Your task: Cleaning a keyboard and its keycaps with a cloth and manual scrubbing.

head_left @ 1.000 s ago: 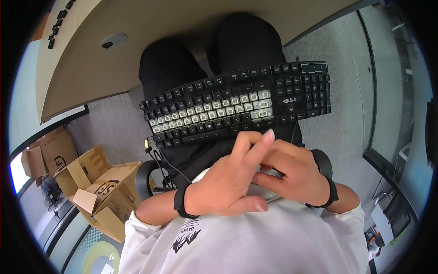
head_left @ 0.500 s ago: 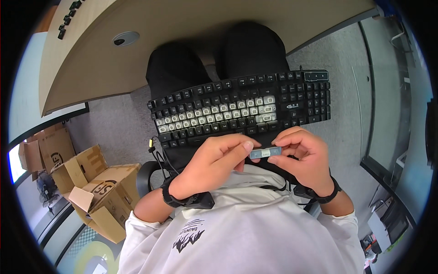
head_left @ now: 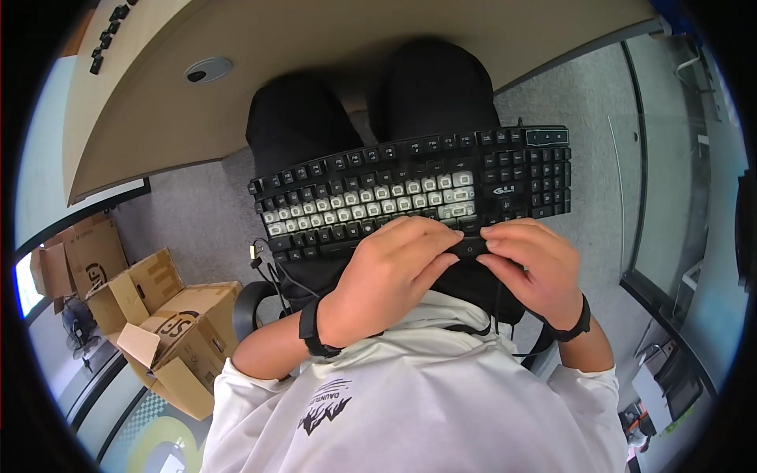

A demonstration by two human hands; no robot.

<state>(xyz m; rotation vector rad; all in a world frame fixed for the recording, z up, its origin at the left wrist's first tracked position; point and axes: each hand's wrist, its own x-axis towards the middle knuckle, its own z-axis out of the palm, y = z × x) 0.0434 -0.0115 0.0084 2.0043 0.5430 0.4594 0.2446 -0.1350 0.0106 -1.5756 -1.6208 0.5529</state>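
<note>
Across my lap lies a black keyboard (head_left: 410, 156), tilted slightly up to the right. Bare white switch mounts (head_left: 371, 195) fill two of its rows, with black keycaps around them. Just over its near edge, a wide black keycap (head_left: 471, 248) is pinched between both hands, its dark top face up. My left hand (head_left: 394, 260) holds the left end with thumb and forefinger. At the right end, my right hand (head_left: 536, 264) grips with thumb and fingertips, palm turned inward. My left hand hides part of the keyboard's lowest row.
Several loose black keycaps (head_left: 106, 35) lie on the pale wooden desk (head_left: 150, 87) at the far left. Opened cardboard boxes (head_left: 177, 323) stand on the floor to my left. A cable (head_left: 272, 272) hangs from the keyboard's left side. A glass partition (head_left: 670, 158) runs along the right.
The keycap has been turned over, from its bluish underside to its black top. Both hands have moved slightly farther out, toward the keyboard's near edge. The keyboard has shifted a little left.
</note>
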